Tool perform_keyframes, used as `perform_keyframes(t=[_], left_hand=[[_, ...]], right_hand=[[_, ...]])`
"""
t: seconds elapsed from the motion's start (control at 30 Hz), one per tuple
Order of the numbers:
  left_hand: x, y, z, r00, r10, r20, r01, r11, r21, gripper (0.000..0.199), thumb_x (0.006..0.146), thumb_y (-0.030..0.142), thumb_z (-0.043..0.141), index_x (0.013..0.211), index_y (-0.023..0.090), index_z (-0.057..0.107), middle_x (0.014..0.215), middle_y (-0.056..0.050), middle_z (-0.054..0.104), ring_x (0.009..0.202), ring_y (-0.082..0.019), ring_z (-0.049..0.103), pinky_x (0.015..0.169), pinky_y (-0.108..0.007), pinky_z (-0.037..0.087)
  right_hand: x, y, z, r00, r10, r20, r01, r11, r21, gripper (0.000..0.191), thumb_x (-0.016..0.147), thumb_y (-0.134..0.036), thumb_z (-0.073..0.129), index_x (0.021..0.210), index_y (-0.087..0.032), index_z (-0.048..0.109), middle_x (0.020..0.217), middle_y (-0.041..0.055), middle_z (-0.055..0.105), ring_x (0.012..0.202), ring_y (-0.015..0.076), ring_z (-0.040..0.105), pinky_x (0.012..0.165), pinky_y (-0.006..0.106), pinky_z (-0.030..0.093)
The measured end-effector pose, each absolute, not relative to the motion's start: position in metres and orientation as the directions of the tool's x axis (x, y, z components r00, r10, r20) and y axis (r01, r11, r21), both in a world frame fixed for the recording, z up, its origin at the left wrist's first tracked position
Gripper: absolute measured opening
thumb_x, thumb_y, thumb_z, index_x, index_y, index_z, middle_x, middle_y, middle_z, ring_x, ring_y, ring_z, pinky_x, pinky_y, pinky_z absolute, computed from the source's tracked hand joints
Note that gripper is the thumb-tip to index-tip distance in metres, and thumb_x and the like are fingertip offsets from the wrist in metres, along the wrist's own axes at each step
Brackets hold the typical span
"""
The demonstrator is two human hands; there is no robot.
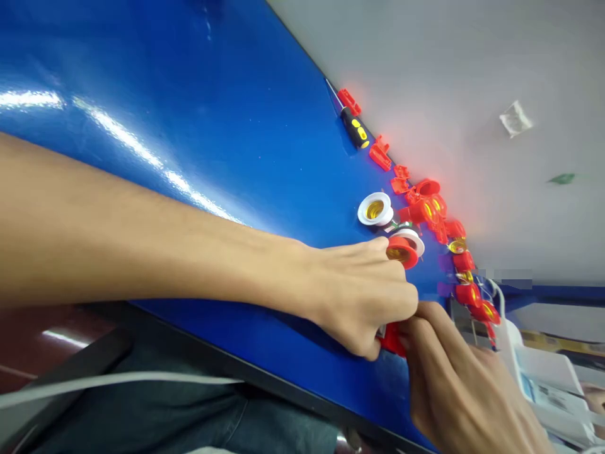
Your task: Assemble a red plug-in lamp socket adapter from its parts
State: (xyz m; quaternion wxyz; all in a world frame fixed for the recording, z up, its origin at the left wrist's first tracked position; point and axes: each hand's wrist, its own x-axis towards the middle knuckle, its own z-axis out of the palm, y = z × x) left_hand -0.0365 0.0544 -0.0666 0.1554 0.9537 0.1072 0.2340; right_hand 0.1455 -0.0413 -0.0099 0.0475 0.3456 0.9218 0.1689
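Note:
My left hand point(362, 293) reaches in from the left with its fingers curled closed over a red plastic part point(393, 340). From the lower right my right hand point(456, 372) pinches the same part, and the two hands touch. Most of that part is hidden by the fingers, so its exact shape does not show. Just beyond my left knuckles is a red bulb socket point(401, 252) with a gold threaded inside. Behind it are a white bulb socket point(375, 209) and a second white-rimmed socket point(416, 242), partly covered.
Along the far edge of the blue table point(227, 126) lie a black-and-yellow screwdriver point(355, 128), small red plastic pieces point(380, 153) and several red sockets point(425, 208). White power strips or adapters point(551, 372) with cables sit at the lower right. A white cable point(142, 378) hangs before the table's front edge.

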Motion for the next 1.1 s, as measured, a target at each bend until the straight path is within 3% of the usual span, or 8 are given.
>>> perform_keyframes(t=[0.37, 0.5, 0.67, 0.83, 0.93, 1.1], left_hand=[[-0.037, 0.053, -0.067, 0.861, 0.310, 0.403, 0.148, -0.911, 0.385, 0.031, 0.079, 0.033, 0.084, 0.061, 0.021, 0.062, 0.060, 0.000, 0.066, 0.054, -0.018, 0.053, 0.063, -0.037, 0.041], [-0.037, 0.053, -0.067, 0.854, 0.327, 0.406, 0.172, -0.912, 0.373, 0.031, 0.084, 0.042, 0.084, 0.070, 0.019, 0.069, 0.068, -0.004, 0.072, 0.064, -0.023, 0.064, 0.071, -0.039, 0.045], [-0.036, 0.055, -0.071, 0.844, 0.317, 0.433, 0.162, -0.920, 0.358, 0.030, 0.085, 0.039, 0.085, 0.068, 0.020, 0.068, 0.067, -0.005, 0.072, 0.065, -0.025, 0.067, 0.065, -0.038, 0.045], [-0.036, 0.055, -0.073, 0.830, 0.278, 0.484, 0.133, -0.941, 0.312, 0.028, 0.083, 0.030, 0.084, 0.064, 0.019, 0.067, 0.064, -0.003, 0.071, 0.063, -0.022, 0.066, 0.067, -0.037, 0.047], [-0.036, 0.053, -0.072, 0.819, 0.263, 0.510, 0.138, -0.953, 0.269, 0.024, 0.080, 0.028, 0.086, 0.066, 0.016, 0.071, 0.067, -0.004, 0.071, 0.063, -0.022, 0.064, 0.073, -0.038, 0.049], [-0.038, 0.052, -0.074, 0.779, 0.261, 0.569, 0.165, -0.962, 0.215, 0.022, 0.080, 0.027, 0.084, 0.066, 0.015, 0.071, 0.068, -0.003, 0.069, 0.061, -0.020, 0.060, 0.069, -0.037, 0.047]], right_hand=[[0.148, -0.041, -0.018, -0.765, 0.642, 0.052, 0.604, 0.687, 0.404, 0.029, 0.088, 0.003, 0.038, 0.093, -0.020, 0.054, 0.083, 0.0051, 0.059, 0.045, 0.0154, 0.041, 0.041, 0.035, 0.029], [0.154, -0.042, -0.024, -0.681, 0.728, 0.075, 0.714, 0.638, 0.290, 0.026, 0.096, -0.002, 0.040, 0.108, -0.018, 0.057, 0.108, 0.0070, 0.070, 0.049, 0.0124, 0.050, 0.044, 0.029, 0.036], [0.160, -0.044, -0.031, -0.596, 0.789, 0.150, 0.800, 0.599, 0.025, 0.025, 0.102, -0.002, 0.044, 0.112, -0.020, 0.059, 0.099, 0.0030, 0.066, 0.067, 0.0122, 0.060, 0.055, 0.024, 0.041], [0.163, -0.035, -0.031, -0.582, 0.792, 0.185, 0.787, 0.606, -0.119, 0.017, 0.105, -0.007, 0.048, 0.109, -0.021, 0.058, 0.099, 0.0025, 0.066, 0.078, 0.0111, 0.065, 0.066, 0.022, 0.049], [0.165, -0.028, -0.031, -0.600, 0.779, 0.180, 0.767, 0.625, -0.146, 0.015, 0.104, -0.009, 0.048, 0.107, -0.021, 0.056, 0.097, 0.0034, 0.066, 0.079, 0.0126, 0.065, 0.065, 0.023, 0.051], [0.167, -0.026, -0.039, -0.628, 0.723, 0.289, 0.748, 0.663, -0.034, 0.016, 0.101, -0.007, 0.054, 0.110, -0.020, 0.057, 0.106, 0.0083, 0.066, 0.073, 0.0140, 0.061, 0.054, 0.026, 0.041]])
